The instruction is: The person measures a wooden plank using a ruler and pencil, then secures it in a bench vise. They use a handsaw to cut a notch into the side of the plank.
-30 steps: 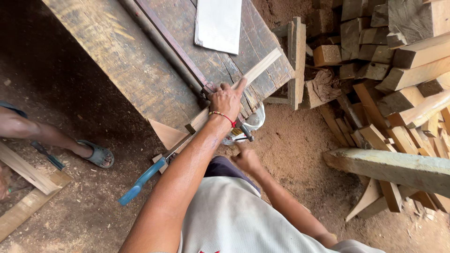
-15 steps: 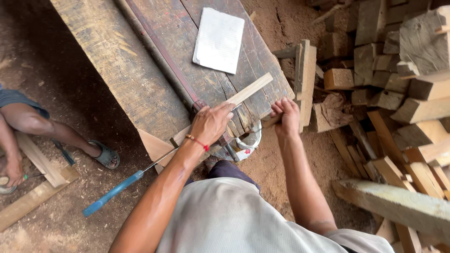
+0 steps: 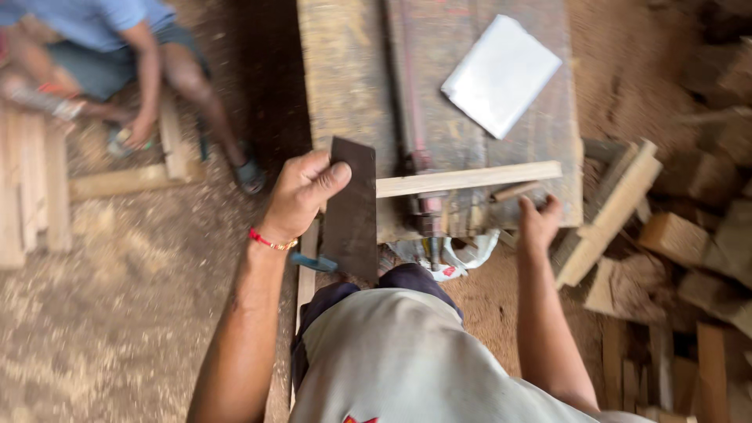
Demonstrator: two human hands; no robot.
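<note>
Gripping a dark saw blade (image 3: 350,205), left hand (image 3: 301,192); white sheet (image 3: 501,74) lies beyond.

flat white square packet (image 3: 501,74) on wooden workbench (image 3: 345,86), white plastic bag (image 3: 450,254) below

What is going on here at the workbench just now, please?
A person stands at a worn wooden bench. Their left hand grips a dark flat saw blade at the bench's near edge, beside a pale wooden strip lying across it. Their right hand rests at the edge under the strip's far end. A white sheet lies on the bench. Another person crouches nearby.
</note>
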